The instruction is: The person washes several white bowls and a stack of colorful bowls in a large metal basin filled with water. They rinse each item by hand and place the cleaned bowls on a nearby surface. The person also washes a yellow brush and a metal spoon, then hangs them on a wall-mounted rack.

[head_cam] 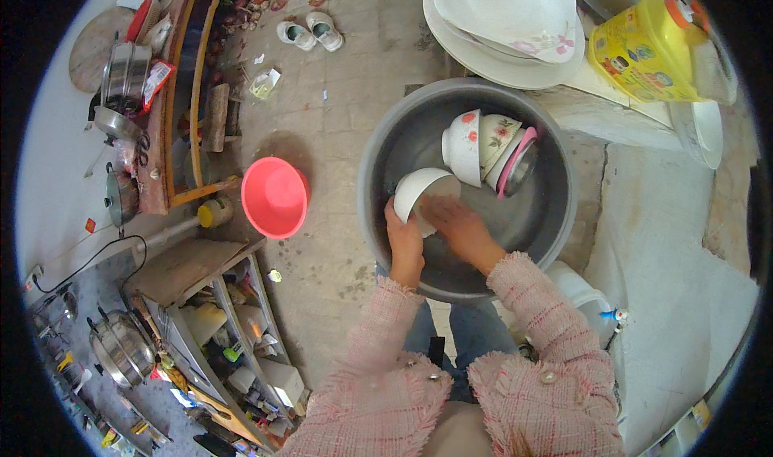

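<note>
A large grey basin [375, 239] stands in front of me with water in its bottom. My left hand [406, 242] grips the rim of a white bowl [416, 188], which is tilted on its side inside the basin. My right hand [462, 230] reaches to the bowl's opening, its fingers against the inside; whether it holds a cloth cannot be told. Beyond the hands, a white bowl with red flowers [462, 146], a floral bowl [496, 137], a pink-rimmed dish [524, 146] and a metal bowl [520, 173] lean together on their sides.
White plates [507, 16] are stacked at the upper right, beside a yellow jug [643, 52]. A pink basin [275, 197] sits on the floor to the left, near a wooden rack [158, 125] and a shelf unit [199, 264]. A white bucket [583, 294] stands at the right.
</note>
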